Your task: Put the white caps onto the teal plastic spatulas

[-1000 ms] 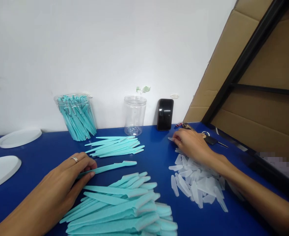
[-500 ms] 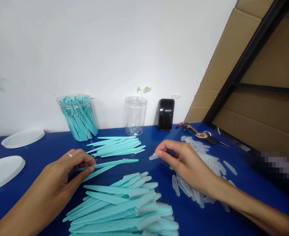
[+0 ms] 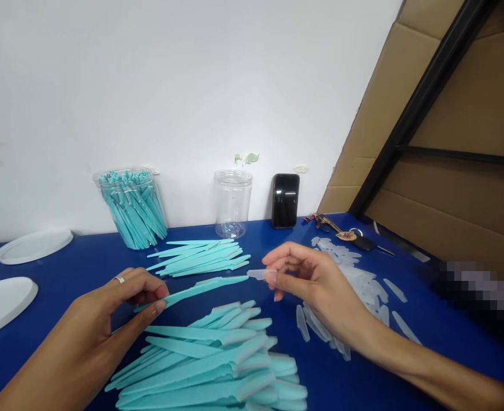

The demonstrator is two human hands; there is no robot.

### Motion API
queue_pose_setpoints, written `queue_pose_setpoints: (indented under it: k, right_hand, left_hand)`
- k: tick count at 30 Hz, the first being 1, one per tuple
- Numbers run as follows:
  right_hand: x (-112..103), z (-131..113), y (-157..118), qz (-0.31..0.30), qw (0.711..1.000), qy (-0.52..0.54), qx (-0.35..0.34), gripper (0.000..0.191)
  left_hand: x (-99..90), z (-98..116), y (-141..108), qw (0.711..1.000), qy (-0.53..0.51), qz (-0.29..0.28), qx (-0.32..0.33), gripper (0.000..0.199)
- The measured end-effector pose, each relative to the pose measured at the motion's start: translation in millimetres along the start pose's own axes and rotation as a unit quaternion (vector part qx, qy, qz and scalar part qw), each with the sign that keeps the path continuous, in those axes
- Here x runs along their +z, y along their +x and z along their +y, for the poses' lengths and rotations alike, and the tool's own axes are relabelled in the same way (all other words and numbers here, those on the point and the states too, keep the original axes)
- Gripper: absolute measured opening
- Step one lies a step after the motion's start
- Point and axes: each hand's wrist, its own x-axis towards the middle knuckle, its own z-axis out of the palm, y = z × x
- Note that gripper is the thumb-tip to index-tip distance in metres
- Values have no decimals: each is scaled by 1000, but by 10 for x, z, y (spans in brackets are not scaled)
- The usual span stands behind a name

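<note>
My left hand [image 3: 125,308] pinches a turquoise eyebrow razor [image 3: 209,288] by its narrow handle end, the blade end pointing right. Between thumb and fingertips my right hand [image 3: 303,274] grips a small translucent blade cap [image 3: 257,274]. The cap's left end is right at the razor's tip; whether they touch I cannot tell. Below the hands spreads a big pile of turquoise razors [image 3: 209,365], pale at their right ends. A smaller group of razors [image 3: 200,257] lies behind. Loose translucent caps [image 3: 363,285] are scattered beside and partly behind my right hand.
At the wall stand a clear jar packed with razors [image 3: 134,211], a clear jar [image 3: 232,205] with nothing visible inside, and a phone [image 3: 285,201]. Keys [image 3: 354,237] lie at the right back, near cardboard [image 3: 427,222]. Two white lids [image 3: 35,246] rest on the left.
My left hand has turned the razor so its tip rises toward the right. My right hand has brought the cap level with that tip. The view has shifted slightly.
</note>
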Motion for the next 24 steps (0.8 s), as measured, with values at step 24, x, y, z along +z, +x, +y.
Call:
queue_pose_setpoints:
  k: [24]
  right_hand:
    - [57, -150, -185, -118, 980, -157, -13, 7]
  left_hand:
    - [-92, 374, -176, 992, 26, -74, 101, 12]
